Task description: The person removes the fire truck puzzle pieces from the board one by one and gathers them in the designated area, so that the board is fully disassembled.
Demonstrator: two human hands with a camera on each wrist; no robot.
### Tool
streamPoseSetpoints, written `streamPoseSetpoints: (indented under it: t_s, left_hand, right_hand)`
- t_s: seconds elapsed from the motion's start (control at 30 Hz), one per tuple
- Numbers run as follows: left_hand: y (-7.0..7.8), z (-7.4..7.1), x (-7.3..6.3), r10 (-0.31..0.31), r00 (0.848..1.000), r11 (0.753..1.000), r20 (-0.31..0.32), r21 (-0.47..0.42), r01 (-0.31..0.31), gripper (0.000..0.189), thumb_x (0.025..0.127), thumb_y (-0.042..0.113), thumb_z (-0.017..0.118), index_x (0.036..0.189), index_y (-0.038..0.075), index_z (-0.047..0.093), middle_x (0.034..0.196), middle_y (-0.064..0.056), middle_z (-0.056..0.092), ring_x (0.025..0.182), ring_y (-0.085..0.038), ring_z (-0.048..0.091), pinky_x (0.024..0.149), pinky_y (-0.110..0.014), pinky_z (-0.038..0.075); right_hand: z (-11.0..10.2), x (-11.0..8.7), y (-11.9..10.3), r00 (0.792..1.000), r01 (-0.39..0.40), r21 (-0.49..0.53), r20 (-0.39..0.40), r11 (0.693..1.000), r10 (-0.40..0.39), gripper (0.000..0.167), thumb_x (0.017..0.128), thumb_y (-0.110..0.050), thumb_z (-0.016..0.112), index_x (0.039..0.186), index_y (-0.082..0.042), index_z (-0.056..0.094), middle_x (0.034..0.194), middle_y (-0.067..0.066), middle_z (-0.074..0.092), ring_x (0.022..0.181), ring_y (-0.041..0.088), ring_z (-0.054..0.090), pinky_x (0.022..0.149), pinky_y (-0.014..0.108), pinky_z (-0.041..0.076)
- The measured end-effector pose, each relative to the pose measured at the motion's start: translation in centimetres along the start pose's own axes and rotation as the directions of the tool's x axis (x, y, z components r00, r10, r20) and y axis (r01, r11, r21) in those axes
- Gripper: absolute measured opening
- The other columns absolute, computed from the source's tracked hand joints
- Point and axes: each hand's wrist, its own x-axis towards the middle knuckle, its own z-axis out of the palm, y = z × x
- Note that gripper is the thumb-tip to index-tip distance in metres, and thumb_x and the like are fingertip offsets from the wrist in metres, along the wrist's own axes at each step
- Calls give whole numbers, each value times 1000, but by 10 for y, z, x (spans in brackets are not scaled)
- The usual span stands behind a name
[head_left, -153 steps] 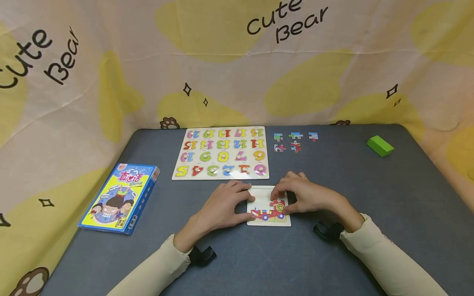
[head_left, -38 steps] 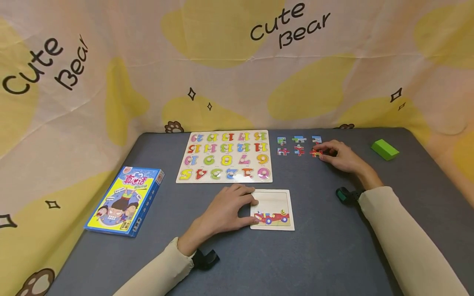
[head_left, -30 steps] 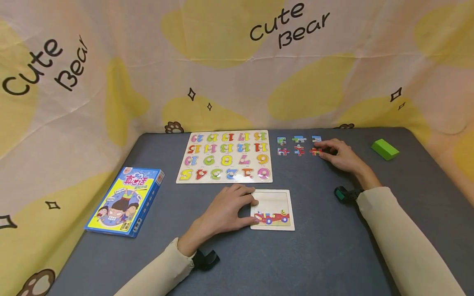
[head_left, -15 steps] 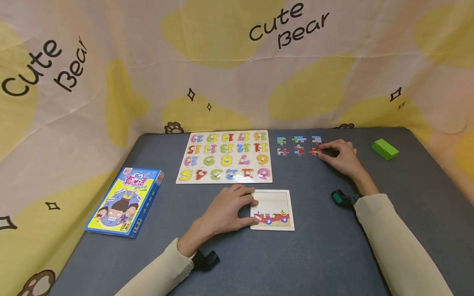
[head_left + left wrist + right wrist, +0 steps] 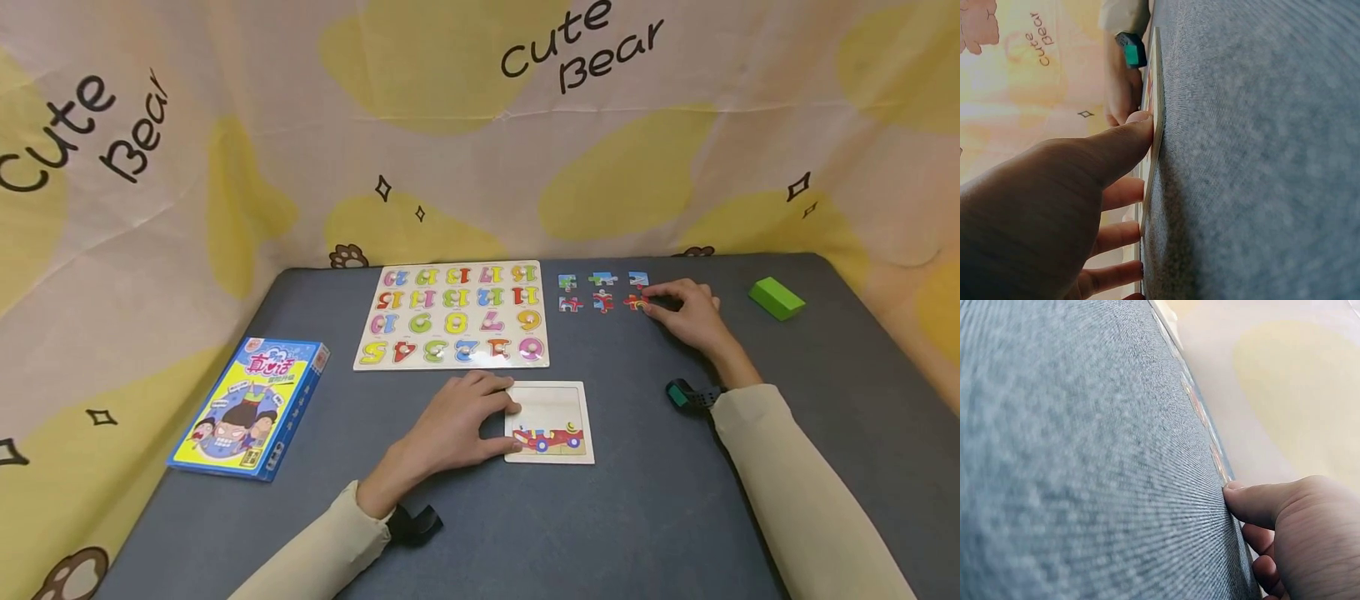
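Note:
In the head view, my left hand point(image 5: 453, 421) rests with relaxed fingers on the left edge of a small wooden puzzle tray point(image 5: 588, 417). Its thumb touches the tray's face in the left wrist view. A red racing car point(image 5: 551, 439) fills the tray's lower part; bare wood shows above. At the back, my right hand point(image 5: 693, 317) pinches the right end of a red jigsaw piece point(image 5: 635, 302) lying on the table. Several other loose jigsaw pieces point(image 5: 602, 302) lie beside it in two rows. The right wrist view shows the thumb against the piece; the index fingertip is hidden.
A number board point(image 5: 442, 310) lies upside down to view behind the tray. On the left is a blue and yellow card box point(image 5: 240, 408). A green block point(image 5: 776, 298) stands at the back right of the grey table point(image 5: 570, 533), before a printed cloth.
The red piece has gone from the tray to the end of the back row, carried by my right hand. Over the last second that hand shifts only slightly. My left hand stays put.

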Motion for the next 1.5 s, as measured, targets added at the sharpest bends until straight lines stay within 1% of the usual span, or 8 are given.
streamPoseSetpoints:
  t_s: [0.43, 0.57, 0.67, 0.73, 0.93, 1.17, 1.33, 1.5]
  left_hand:
    - [-2, 1, 1, 6, 1000, 1000, 4, -2, -6, 45, 86, 54, 77, 120, 25, 73, 144, -1, 61, 131, -22, 54, 107, -48, 44]
    - [-2, 0, 1, 6, 1000, 1000, 11, -6, -6, 45, 86, 54, 76, 120, 25, 73, 145, -1, 60, 130, -22, 54, 107, -48, 44]
    - [-2, -1, 1, 6, 1000, 1000, 12, -6, -6, 45, 86, 54, 76, 120, 25, 73, 145, -1, 61, 130, -22, 54, 107, -48, 44]
    - [-1, -1, 1, 5, 1000, 1000, 11, -6, -5, 45, 86, 54, 76, 120, 25, 73, 145, -1, 61, 130, -21, 54, 107, -48, 44]
    - [-2, -2, 1, 4, 1000, 1000, 8, 1, -4, 45, 86, 54, 76, 120, 25, 73, 144, -1, 61, 131, -21, 54, 107, -48, 44]
    - [-3, -2, 0, 7, 1000, 1000, 13, -8, -7, 45, 86, 54, 76, 120, 25, 73, 144, -2, 61, 131, -23, 54, 107, -49, 44]
    - [-3, -3, 1, 5, 1000, 1000, 23, -11, -4, 46, 86, 55, 76, 121, 25, 73, 145, -2, 61, 132, -22, 53, 108, -48, 43]
    - [-3, -5, 1, 7, 999, 1000, 32, -16, -6, 47, 87, 55, 75, 122, 25, 73, 145, -2, 60, 132, -23, 52, 108, -49, 43]
  right_hand:
    - [2, -5, 1, 998, 32, 76, -65, 997, -27, 33, 102, -22, 63, 129, -4, 68, 130, 25, 54, 116, 42, 38, 99, 62, 15]
    - [4, -7, 2, 991, 43, 115, -129, 992, -28, 31, 103, -24, 61, 125, -3, 71, 120, 21, 59, 102, 16, 49, 101, 55, 26]
    - [5, -9, 2, 988, 18, 138, -156, 990, 4, 33, 103, -29, 61, 122, -5, 72, 114, 15, 62, 87, -1, 48, 90, 38, 37]
    - [5, -12, 0, 988, -5, 135, -149, 991, 25, 35, 103, -33, 60, 122, -6, 72, 115, 13, 62, 87, -3, 47, 83, 30, 37]
    - [5, -20, -12, 995, 23, 121, -103, 992, -10, 35, 102, -35, 62, 120, -7, 73, 116, 13, 66, 87, -2, 51, 76, 22, 40]
    - [13, -27, -38, 988, 154, 119, 10, 981, -157, 23, 100, -25, 67, 112, -7, 76, 106, 12, 70, 80, 7, 53, 70, 19, 41]
    - [19, -33, -62, 951, 220, 139, 188, 965, -244, 20, 99, -23, 69, 112, -10, 76, 104, 6, 72, 85, 9, 59, 76, 19, 48]
    - [25, -40, -85, 890, 313, 135, 303, 940, -340, 19, 95, -20, 73, 112, -13, 77, 103, -3, 72, 91, 12, 58, 81, 26, 49]
